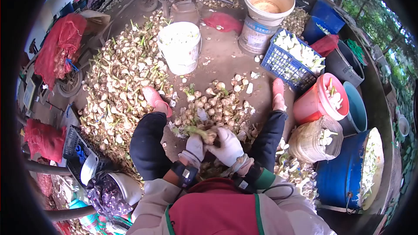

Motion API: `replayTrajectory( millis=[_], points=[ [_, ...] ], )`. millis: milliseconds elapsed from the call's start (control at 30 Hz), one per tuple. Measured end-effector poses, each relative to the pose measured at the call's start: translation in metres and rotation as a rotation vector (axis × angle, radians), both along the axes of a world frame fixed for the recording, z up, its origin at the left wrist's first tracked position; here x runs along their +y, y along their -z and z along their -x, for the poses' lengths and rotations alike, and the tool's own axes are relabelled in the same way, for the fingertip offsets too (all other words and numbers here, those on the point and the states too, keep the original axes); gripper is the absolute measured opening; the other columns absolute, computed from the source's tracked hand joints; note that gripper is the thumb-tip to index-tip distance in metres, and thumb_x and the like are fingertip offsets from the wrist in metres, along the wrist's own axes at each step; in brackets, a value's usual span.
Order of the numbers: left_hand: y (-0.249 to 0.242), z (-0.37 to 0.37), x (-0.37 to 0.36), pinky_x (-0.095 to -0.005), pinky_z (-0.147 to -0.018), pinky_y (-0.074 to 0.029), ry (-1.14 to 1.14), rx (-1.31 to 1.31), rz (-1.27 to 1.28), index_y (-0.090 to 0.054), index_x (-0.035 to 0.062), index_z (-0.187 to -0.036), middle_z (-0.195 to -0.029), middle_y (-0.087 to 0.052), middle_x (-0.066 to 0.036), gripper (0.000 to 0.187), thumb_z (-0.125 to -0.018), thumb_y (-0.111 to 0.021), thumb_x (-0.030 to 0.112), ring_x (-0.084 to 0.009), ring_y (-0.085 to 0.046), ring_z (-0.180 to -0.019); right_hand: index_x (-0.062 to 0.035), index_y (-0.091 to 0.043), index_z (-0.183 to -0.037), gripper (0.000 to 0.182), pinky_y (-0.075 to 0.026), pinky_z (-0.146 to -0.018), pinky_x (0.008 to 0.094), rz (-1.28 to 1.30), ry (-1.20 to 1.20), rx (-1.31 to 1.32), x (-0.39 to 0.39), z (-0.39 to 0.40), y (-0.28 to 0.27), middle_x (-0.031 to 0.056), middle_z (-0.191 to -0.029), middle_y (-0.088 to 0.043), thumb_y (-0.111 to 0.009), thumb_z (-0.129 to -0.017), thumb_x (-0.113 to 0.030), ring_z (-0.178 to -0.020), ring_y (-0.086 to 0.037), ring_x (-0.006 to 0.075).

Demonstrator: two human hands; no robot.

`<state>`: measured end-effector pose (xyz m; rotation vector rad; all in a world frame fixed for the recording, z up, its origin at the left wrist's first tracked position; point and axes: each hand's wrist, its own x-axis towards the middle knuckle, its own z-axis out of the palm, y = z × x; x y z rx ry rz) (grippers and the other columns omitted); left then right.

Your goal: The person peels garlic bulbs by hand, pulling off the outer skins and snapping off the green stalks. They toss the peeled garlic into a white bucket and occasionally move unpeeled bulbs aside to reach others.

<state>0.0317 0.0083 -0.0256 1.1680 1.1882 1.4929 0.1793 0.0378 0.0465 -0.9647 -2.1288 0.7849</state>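
Both hands wear whitish gloves and meet low in the middle of the view, between the knees. My left hand (195, 146) is closed round a garlic bulb (208, 136) with a green stem that points left. My right hand (227, 147) lies against the bulb's right side, its fingers bent; whether it grips anything is hard to make out. Just beyond the hands lies a small pile of garlic bulbs (222, 107) on the ground, between the two pink shoes.
A large garlic heap (124, 78) spreads on the left. Ahead stand a white bucket (179, 56) and stacked pails (257, 35). On the right are a blue crate (285, 70), a pink bucket (311, 100), a woven container (305, 141) and a blue barrel (339, 169).
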Motion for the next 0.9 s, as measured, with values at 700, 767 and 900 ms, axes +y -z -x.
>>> replayTrajectory(
  millis=[700,767,900],
  points=[
    [-0.051,-0.015,-0.003,-0.027,-0.064,-0.049,0.082,0.224,0.127,-0.066,-0.0008,-0.103,-0.083,-0.069,-0.008,0.023,-0.091,-0.059,0.018,-0.0133,-0.064,-0.073,-0.0039,-0.043,-0.131,0.036,-0.05,-0.087,0.0394,0.994,-0.19,0.851,0.018,-0.017,0.028,0.009,-0.118,-0.056,-0.048,-0.1,-0.021,-0.104,-0.057,0.0194],
    [-0.05,-0.011,-0.006,-0.0255,-0.058,-0.047,0.088,0.383,0.096,-0.066,0.0005,-0.103,-0.074,-0.067,-0.007,0.022,-0.09,-0.059,0.017,-0.0103,-0.062,-0.067,-0.0038,-0.047,-0.122,0.027,-0.05,-0.086,0.0377,1.352,-0.27,1.133,0.026,-0.023,0.027,0.0103,-0.117,-0.058,-0.043,-0.101,-0.02,-0.105,-0.058,0.0197],
    [-0.042,0.017,-0.007,-0.0235,-0.047,-0.039,0.254,0.43,0.041,-0.064,0.0023,-0.1,-0.059,-0.053,0.001,0.019,-0.087,-0.059,0.015,-0.0112,-0.052,-0.052,-0.0033,-0.047,-0.122,0.027,-0.05,-0.085,0.036,1.224,-0.172,1.061,0.015,-0.009,0.024,0.0131,-0.115,-0.058,-0.043,-0.101,-0.02,-0.105,-0.058,0.0228]
  ],
)
